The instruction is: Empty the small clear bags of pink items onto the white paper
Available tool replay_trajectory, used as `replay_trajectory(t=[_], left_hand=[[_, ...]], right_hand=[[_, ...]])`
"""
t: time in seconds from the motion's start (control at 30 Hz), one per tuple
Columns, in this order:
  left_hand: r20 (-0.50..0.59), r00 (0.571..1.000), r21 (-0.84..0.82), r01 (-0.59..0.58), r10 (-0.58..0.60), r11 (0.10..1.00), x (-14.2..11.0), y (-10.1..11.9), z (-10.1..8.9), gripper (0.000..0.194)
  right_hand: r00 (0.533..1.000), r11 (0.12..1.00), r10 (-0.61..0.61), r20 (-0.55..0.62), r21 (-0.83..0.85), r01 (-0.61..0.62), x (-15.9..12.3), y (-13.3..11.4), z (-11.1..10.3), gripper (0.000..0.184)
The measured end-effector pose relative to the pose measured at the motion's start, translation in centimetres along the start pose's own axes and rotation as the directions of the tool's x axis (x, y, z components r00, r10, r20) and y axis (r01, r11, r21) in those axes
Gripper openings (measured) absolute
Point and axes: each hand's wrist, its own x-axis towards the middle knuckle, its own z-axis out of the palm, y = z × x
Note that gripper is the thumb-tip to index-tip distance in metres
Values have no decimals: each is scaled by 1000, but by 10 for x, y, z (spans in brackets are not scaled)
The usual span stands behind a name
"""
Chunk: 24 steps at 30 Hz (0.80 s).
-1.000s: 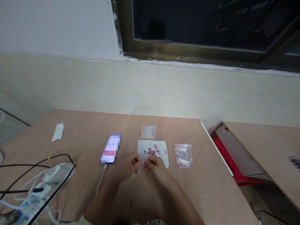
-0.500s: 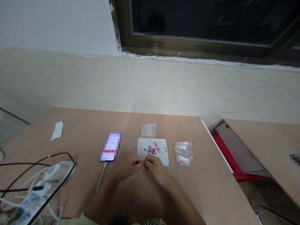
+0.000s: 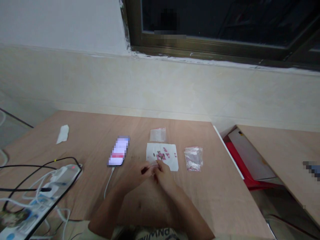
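Observation:
My left hand (image 3: 136, 174) and my right hand (image 3: 162, 173) meet at the near edge of a white paper sheet (image 3: 172, 163) on the wooden table (image 3: 95, 140). Both are closed in a pinch on a small clear plastic bag (image 3: 153, 165) held between them. Several small pink and dark pieces (image 3: 161, 155) lie scattered on the sheet just beyond my fingers. What is inside the small bag is too small to make out.
An empty clear bag (image 3: 157, 134) lies behind the sheet; a filled bag stack (image 3: 193, 159) lies to its right. A phone (image 3: 118, 155) on a white cable sits left. A power strip with cables (image 3: 53, 178) and a paper scrap (image 3: 62, 133) lie farther left. The table edge drops off right.
My hands have shifted slightly forward toward the sheet, and the small clear bag now shows between my fingertips. The view has tilted a little.

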Motion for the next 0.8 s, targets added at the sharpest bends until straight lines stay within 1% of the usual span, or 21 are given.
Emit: replay_trajectory(t=[0.07, 0.1, 0.13, 0.17, 0.2, 0.27, 0.3, 0.33, 0.37, 0.43, 0.47, 0.5, 0.53, 0.57, 0.67, 0.73, 0.8], left_hand=[[-4, 999, -22, 47, -47, 999, 0, -6, -7, 25], [-33, 996, -36, 76, -77, 996, 1, -10, -10, 25], [-80, 991, -66, 104, -109, 992, 2, -14, -12, 25], [-109, 986, -98, 118, -128, 988, 4, -19, -13, 26], [-105, 986, -125, 120, -134, 985, 5, -25, -13, 27], [22, 990, -165, 143, -141, 976, 9, -35, -10, 31], [58, 987, -185, 157, -149, 970, 11, -40, -8, 34], [72, 985, -202, 166, -154, 965, 13, -45, -6, 35], [59, 985, -218, 173, -165, 960, 15, -49, -5, 36], [-15, 980, -244, 187, -196, 952, 18, -56, -2, 36], [-53, 975, -254, 197, -217, 947, 20, -60, -1, 36], [-83, 968, -259, 208, -236, 943, 21, -62, 0, 36], [-107, 962, -258, 217, -251, 942, 22, -64, 0, 36], [-124, 958, -251, 223, -260, 942, 23, -65, 1, 36], [-143, 954, -226, 227, -263, 947, 22, -64, 3, 36], [-155, 955, -241, 212, -253, 947, 21, -61, 5, 36], [-161, 959, -271, 186, -235, 944, 20, -61, 5, 38]], right_hand=[[998, 995, 47, -49, 85, -42, 6, 3, -4, 11], [996, 990, 65, -61, 127, -56, 9, 4, -6, 12], [996, 984, 70, -47, 164, -61, 12, 4, -9, 12], [998, 978, 63, -2, 200, -61, 15, 5, -11, 11], [997, 970, 44, 69, 234, -59, 18, 6, -12, 9], [976, 956, -10, 216, 287, -53, 23, 8, -14, 6], [967, 953, -26, 252, 297, -52, 25, 11, -14, 7], [968, 953, -24, 249, 300, -53, 27, 14, -14, 8], [979, 953, -5, 203, 297, -57, 28, 18, -14, 9], [997, 954, 54, 54, 293, -68, 28, 26, -14, 15], [997, 952, 79, -15, 297, -71, 26, 30, -14, 20], [994, 951, 92, -60, 302, -70, 25, 34, -14, 25], [993, 950, 95, -70, 303, -70, 23, 37, -13, 29], [994, 951, 93, -55, 299, -72, 21, 40, -13, 32], [996, 962, 92, 17, 258, -94, 17, 46, -9, 38], [995, 964, 96, 15, 248, -97, 17, 50, -7, 38], [995, 956, 102, -4, 279, -97, 18, 54, -7, 38]])
